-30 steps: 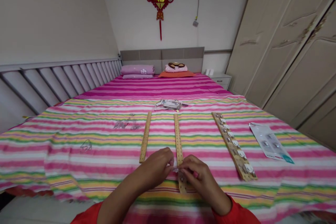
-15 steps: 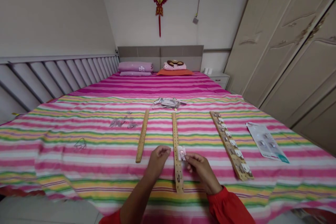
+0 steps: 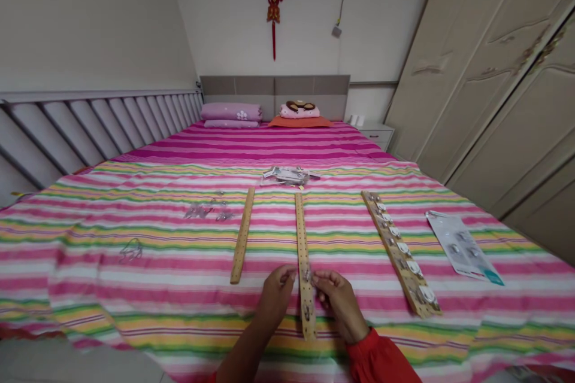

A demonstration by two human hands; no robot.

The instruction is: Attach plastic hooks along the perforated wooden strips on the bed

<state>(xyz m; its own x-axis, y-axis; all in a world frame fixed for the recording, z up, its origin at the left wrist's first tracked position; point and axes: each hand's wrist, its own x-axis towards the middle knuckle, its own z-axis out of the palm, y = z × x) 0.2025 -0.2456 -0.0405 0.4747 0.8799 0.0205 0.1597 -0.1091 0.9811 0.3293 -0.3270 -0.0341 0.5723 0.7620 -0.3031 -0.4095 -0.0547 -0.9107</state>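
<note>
A long wooden strip with rows of holes (image 3: 302, 239) lies lengthwise on the bed in front of me. Over its near half is a small clear adhesive hook (image 3: 308, 276), its edge pinched by my right hand (image 3: 340, 302) from the right. On the strip's left side is my left hand (image 3: 276, 294), thumb and fingers drawn together close to the hook; whatever they grip is too small to make out. Another hook (image 3: 307, 312) sits on the strip nearer to me. Whether the pinched hook touches the wood, I cannot tell.
A bare wooden strip (image 3: 242, 236) lies left; one bearing several hooks (image 3: 399, 251) lies right, beside a hook package (image 3: 465, 245). Loose clear hooks (image 3: 209, 209), a crumpled clear piece (image 3: 131, 249) and packaging (image 3: 287, 176) rest on the striped bedspread (image 3: 179, 287).
The hook has moved from the strip's right edge to over the strip, carried by my right hand. Both hands now sit slightly lower in view, and my left is closer to the strip.
</note>
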